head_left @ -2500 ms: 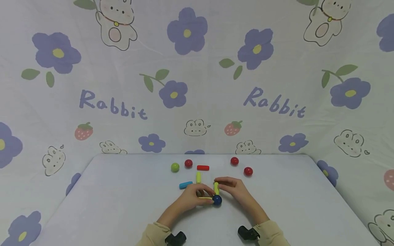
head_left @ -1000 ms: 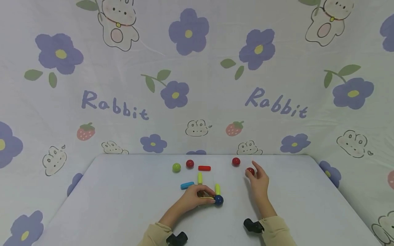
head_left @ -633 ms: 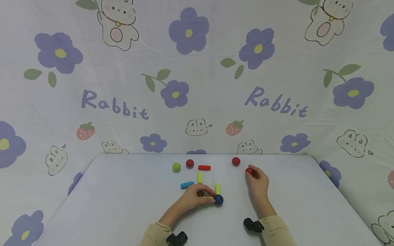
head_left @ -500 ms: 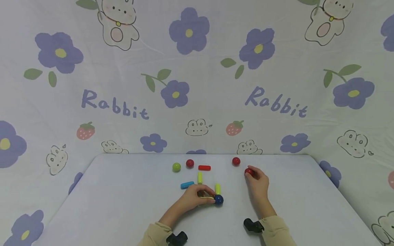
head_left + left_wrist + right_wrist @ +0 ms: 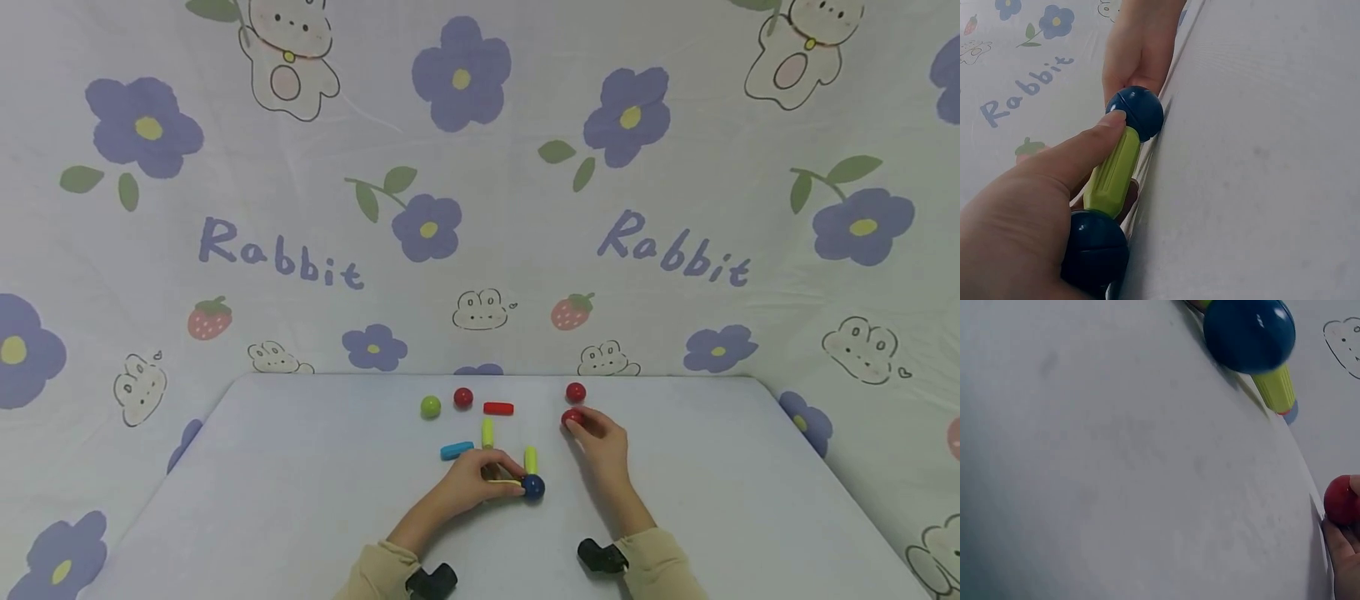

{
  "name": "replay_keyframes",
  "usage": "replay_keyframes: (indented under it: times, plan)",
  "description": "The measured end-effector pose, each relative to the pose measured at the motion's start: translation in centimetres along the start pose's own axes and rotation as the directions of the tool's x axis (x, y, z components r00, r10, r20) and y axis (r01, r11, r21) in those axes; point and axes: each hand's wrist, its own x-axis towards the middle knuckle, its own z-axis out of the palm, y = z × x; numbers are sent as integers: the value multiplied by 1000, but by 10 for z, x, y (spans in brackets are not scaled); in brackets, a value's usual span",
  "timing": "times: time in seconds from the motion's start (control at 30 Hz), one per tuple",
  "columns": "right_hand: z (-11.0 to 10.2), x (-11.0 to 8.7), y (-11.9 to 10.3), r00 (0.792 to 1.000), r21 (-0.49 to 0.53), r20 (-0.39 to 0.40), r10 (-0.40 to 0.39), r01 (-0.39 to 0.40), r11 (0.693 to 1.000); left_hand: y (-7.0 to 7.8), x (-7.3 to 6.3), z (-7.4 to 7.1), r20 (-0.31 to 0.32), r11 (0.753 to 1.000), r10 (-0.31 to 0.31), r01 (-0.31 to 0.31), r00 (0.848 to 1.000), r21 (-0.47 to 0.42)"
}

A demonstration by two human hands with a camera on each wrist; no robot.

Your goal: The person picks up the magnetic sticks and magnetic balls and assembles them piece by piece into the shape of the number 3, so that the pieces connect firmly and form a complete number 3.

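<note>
Over the white table (image 5: 300,508), the person's left hand (image 5: 465,483) is just left of the blue ball (image 5: 532,487), thumb and fingers curled on a lime bar (image 5: 1113,172) that joins that ball to a second blue ball (image 5: 1094,250) farther left. The thumb tip touches the blue ball itself. A yellow stick (image 5: 531,460) runs straight back from the blue ball, touching it. The right hand (image 5: 606,450), to the right of the blue ball and beyond it, pinches a red ball (image 5: 572,418) between thumb and fingers; whether that one is off the table I can't tell. A second red ball (image 5: 576,392) lies just past it, farther back from the blue ball. Behind the blue ball and to its left I see another yellow stick (image 5: 487,433), a blue stick (image 5: 456,451), a red stick (image 5: 498,408), a third red ball (image 5: 462,398) and, farthest left, a green ball (image 5: 431,407). A printed cloth (image 5: 517,250) hangs well behind the blue ball.
</note>
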Motion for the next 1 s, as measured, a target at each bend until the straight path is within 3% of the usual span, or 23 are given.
replay_keyframes:
  times: [0.67, 1.0]
  plan:
    - [23, -13, -11, 989, 125, 105, -104, 90, 988, 4, -1, -1, -2, 1000, 24, -24, 1000, 19]
    - [29, -15, -12, 980, 88, 176, -95, 80, 993, 5, -2, -1, 2, 1000, 31, -31, 1000, 1]
